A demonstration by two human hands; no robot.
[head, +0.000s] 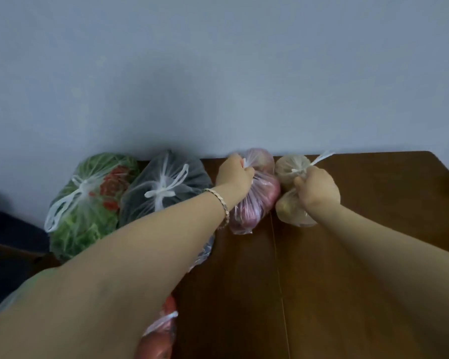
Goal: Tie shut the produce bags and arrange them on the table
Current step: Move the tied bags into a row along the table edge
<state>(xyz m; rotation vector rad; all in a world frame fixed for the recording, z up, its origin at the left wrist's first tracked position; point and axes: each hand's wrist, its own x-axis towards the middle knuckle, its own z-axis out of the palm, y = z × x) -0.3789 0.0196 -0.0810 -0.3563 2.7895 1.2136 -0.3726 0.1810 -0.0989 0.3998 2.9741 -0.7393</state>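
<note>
Several clear plastic produce bags stand along the far edge of the brown wooden table [360, 255], against the wall. My left hand [235, 177] grips the knotted top of the bag of red onions [254, 203]. My right hand [318, 189] grips the tied neck of the bag of potatoes [288, 174], right beside it. To the left sit a tied bag of dark vegetables [166, 187] and a tied bag of leafy greens with red pieces [88, 203]. Under my left forearm, a bag of tomatoes [158, 335] lies partly hidden.
A pale blue wall [218, 73] rises directly behind the bags. A dark piece of furniture [8, 237] stands off the table's left side. The table's right corner [441, 164] lies just beyond the potatoes. A seam runs down the tabletop [280, 281].
</note>
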